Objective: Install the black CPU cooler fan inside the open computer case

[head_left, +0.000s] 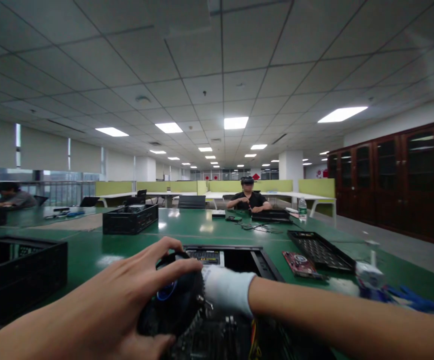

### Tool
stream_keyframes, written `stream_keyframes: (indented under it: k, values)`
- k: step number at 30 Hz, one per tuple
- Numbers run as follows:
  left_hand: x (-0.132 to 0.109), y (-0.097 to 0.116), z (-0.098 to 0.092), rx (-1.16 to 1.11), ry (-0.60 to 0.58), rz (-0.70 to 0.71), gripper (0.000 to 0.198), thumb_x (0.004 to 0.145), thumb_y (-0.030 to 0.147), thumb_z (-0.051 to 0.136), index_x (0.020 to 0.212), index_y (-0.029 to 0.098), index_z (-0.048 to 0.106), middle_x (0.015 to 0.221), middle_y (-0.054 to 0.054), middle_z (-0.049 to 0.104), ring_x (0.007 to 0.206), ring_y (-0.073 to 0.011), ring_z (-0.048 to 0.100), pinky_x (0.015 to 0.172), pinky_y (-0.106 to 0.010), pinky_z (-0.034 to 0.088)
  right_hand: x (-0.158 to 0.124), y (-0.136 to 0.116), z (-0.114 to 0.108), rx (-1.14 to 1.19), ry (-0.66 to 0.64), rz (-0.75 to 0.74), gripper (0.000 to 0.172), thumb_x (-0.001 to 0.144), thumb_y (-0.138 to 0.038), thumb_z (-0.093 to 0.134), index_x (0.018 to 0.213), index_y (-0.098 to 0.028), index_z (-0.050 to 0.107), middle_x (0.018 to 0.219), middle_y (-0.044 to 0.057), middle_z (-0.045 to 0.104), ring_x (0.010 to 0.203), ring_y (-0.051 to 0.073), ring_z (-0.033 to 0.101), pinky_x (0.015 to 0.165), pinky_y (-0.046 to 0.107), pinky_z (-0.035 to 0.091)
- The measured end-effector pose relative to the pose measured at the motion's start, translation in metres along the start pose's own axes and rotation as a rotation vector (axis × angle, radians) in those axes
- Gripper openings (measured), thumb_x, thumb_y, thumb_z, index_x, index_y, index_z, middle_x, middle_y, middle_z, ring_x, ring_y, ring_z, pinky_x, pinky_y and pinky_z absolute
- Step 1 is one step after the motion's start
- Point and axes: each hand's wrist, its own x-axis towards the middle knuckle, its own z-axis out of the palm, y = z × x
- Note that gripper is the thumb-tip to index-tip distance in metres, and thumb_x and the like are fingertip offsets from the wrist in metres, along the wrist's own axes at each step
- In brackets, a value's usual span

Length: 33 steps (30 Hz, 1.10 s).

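At the far left, a black plastic crate (18, 277) stands on the green table (187, 227), with another person's arm and shoulder (9, 198) visible at a table beyond it. A second, smaller black crate (130, 219) sits further back.

The left hand (127, 295) is bare and lies over a round black CPU cooler fan (174, 302), fingers curled around its top and near rim, thumb low on the near side; the grip is a loose clasp around the fan body. The fan sits on the motherboard inside an open black computer case (239, 260) lying flat at the near edge of the table (a blue glint shows on the fan's hub).

The right hand (226, 290) wears a white glove and comes in from the right, pressed against the fan's right side; its fingers are hidden behind the fan, so I cannot tell whether they are closed around anything.

Right of the case lie a red expansion card (299, 263) and, just beside it, a black perforated side panel (320, 250). Further right is a small white object (369, 274), possibly a bottle, and something blue (415, 300), too blurred to name.

Across the table a seated person (249, 200) wearing a headset works over a flat black tray (271, 216), a water bottle (302, 208) close by.
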Motion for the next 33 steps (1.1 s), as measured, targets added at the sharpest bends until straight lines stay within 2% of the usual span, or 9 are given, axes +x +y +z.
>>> stream_keyframes:
  k: [3, 7, 10, 13, 16, 19, 23, 27, 33]
  values:
    - [0.011, 0.008, -0.003, -0.04, -0.14, -0.011, 0.09, 0.079, 0.041, 0.077, 0.153, 0.051, 0.028, 0.17, -0.002, 0.017, 0.148, -0.0407, 0.035, 0.116, -0.058, 0.041, -0.025, 0.015, -0.047, 0.049, 0.141, 0.07, 0.024, 0.061, -0.011, 0.074, 0.084, -0.017, 0.074, 0.081, 0.004, 0.078, 0.073, 0.02, 0.071, 0.065, 0.025, 0.051]
    - [0.036, 0.018, 0.008, -0.054, -0.283, 0.02, 0.087, 0.076, 0.039, 0.08, 0.151, 0.049, 0.035, 0.169, -0.007, 0.019, 0.148, -0.0426, 0.032, 0.116, -0.062, 0.037, -0.092, 0.035, -0.083, 0.173, 0.533, 0.287, 0.02, 0.086, -0.022, 0.057, 0.101, -0.017, 0.068, 0.095, 0.006, 0.077, 0.084, 0.019, 0.071, 0.075, 0.029, 0.054]
    - [0.064, 0.021, 0.033, -0.062, -0.348, 0.154, 0.089, 0.067, 0.034, 0.086, 0.145, 0.041, 0.045, 0.154, -0.012, 0.042, 0.137, -0.0428, 0.049, 0.107, -0.06, 0.047, -0.151, 0.049, -0.072, 0.408, 0.838, 0.458, 0.022, 0.086, -0.037, 0.065, 0.1, -0.021, 0.068, 0.096, 0.005, 0.078, 0.088, 0.021, 0.072, 0.081, 0.032, 0.056]
    - [0.09, 0.021, 0.066, -0.002, -0.44, 0.232, 0.101, 0.059, 0.031, 0.09, 0.147, 0.038, 0.042, 0.138, -0.014, 0.052, 0.122, -0.043, 0.059, 0.093, -0.058, 0.057, -0.204, 0.067, -0.035, 0.454, 0.92, 0.633, 0.029, 0.083, -0.045, 0.067, 0.101, -0.023, 0.069, 0.096, 0.006, 0.079, 0.088, 0.025, 0.074, 0.082, 0.037, 0.058]
    - [0.107, 0.023, 0.089, 0.098, -0.549, 0.227, 0.119, 0.051, 0.024, 0.094, 0.152, 0.039, 0.033, 0.138, -0.016, 0.052, 0.121, -0.0457, 0.06, 0.089, -0.058, 0.058, -0.24, 0.085, 0.002, 0.465, 0.945, 0.722, 0.031, 0.08, -0.048, 0.067, 0.098, -0.023, 0.07, 0.096, 0.007, 0.08, 0.09, 0.027, 0.075, 0.08, 0.036, 0.06]
    - [0.115, 0.026, 0.099, 0.123, -0.624, 0.205, 0.126, 0.049, 0.018, 0.092, 0.155, 0.037, 0.028, 0.141, -0.016, 0.051, 0.117, -0.0435, 0.064, 0.089, -0.055, 0.058, -0.256, 0.092, 0.022, 0.43, 0.933, 0.781, 0.03, 0.077, -0.048, 0.066, 0.093, -0.023, 0.072, 0.087, 0.006, 0.08, 0.083, 0.027, 0.076, 0.079, 0.037, 0.061]
    - [0.116, 0.022, 0.114, 0.133, -0.619, 0.232, 0.126, 0.049, 0.017, 0.088, 0.156, 0.031, 0.024, 0.151, -0.017, 0.045, 0.134, -0.0445, 0.051, 0.104, -0.055, 0.051, -0.256, 0.083, 0.032, 0.379, 0.844, 0.809, 0.028, 0.078, -0.042, 0.062, 0.094, -0.024, 0.074, 0.085, 0.006, 0.08, 0.08, 0.029, 0.076, 0.078, 0.041, 0.062]
    - [0.116, 0.01, 0.13, 0.185, -0.636, 0.252, 0.125, 0.046, 0.017, 0.085, 0.156, 0.026, 0.027, 0.158, -0.018, 0.039, 0.143, -0.0433, 0.041, 0.116, -0.053, 0.039, -0.252, 0.071, 0.046, 0.347, 0.863, 0.775, 0.028, 0.076, -0.037, 0.062, 0.098, -0.025, 0.075, 0.099, 0.007, 0.08, 0.096, 0.031, 0.074, 0.089, 0.044, 0.06]
    - [0.12, 0.005, 0.126, 0.218, -0.6, 0.29, 0.112, 0.047, 0.023, 0.088, 0.148, 0.02, 0.04, 0.151, -0.018, 0.049, 0.139, -0.0404, 0.046, 0.116, -0.051, 0.039, -0.254, 0.074, 0.063, 0.364, 0.748, 0.718, 0.026, 0.078, -0.034, 0.066, 0.101, -0.027, 0.075, 0.104, 0.005, 0.079, 0.099, 0.03, 0.072, 0.094, 0.044, 0.058]
